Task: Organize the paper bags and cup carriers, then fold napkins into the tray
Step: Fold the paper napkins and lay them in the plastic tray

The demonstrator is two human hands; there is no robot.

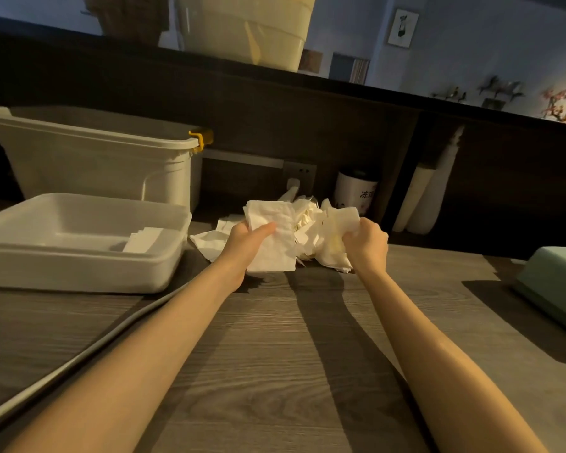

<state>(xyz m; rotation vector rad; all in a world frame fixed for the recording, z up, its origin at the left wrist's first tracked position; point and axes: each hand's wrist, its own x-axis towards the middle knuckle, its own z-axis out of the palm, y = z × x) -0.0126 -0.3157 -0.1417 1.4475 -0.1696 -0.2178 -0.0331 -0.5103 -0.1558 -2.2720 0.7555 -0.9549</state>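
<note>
Left hand: the left hand holds a white napkin up off the table, with the thumb lying across the front of it and the fingers hidden behind.
Right hand: the right hand is curled tight around a bunch of crumpled napkins at the right side of the pile.
Napkin pile: a messy pile of napkins lies on the wooden table, between the two hands and just behind them.
Tray: the white tray sits on the table to the left of the hands, with a few folded napkins lying flat inside it.
Big bin: a large pale bin with a yellow clip stands behind the tray.
Right edge: a green box sits at the far right of the table.
Cable: a grey cable runs across the table under the left arm.
</note>
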